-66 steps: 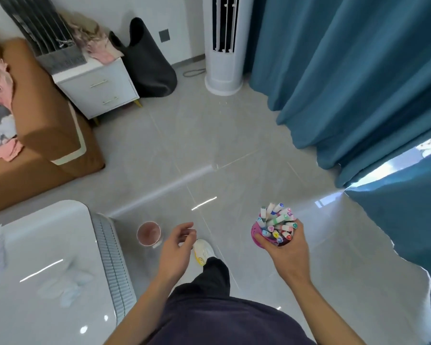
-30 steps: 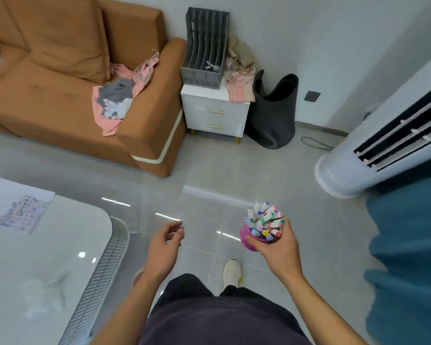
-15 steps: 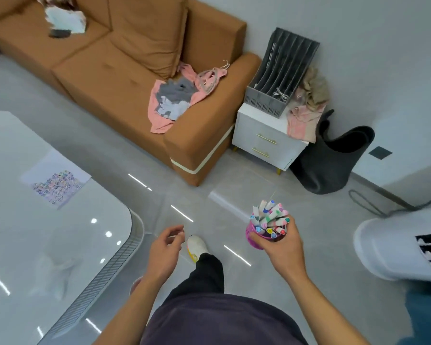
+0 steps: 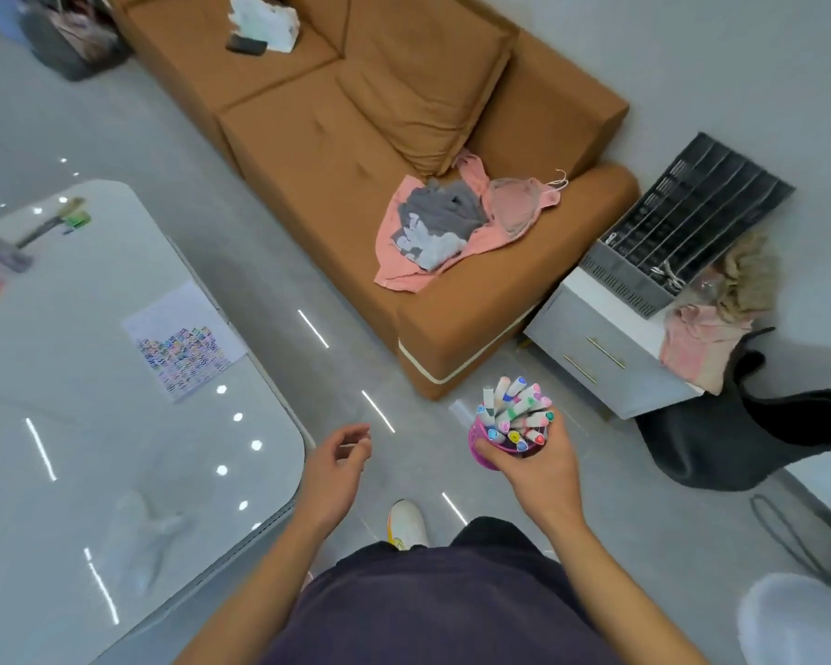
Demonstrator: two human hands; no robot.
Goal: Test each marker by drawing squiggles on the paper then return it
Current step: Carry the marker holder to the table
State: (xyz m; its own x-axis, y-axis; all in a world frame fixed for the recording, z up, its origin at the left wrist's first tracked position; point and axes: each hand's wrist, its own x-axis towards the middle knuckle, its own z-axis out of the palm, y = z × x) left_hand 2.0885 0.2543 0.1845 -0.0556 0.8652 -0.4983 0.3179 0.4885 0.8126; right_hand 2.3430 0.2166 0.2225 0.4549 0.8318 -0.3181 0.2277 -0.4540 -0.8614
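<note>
The sofa sits well beyond my fingers. The table spreads to the left of my left hand, whose fingers curl loosely and hold nothing. The squiggled paper lies on the table, up and left of those fingertips. My right hand grips the cup, fingers wrapped round it. The markers stand bunched in the cup, just above my right fingers.
</note>
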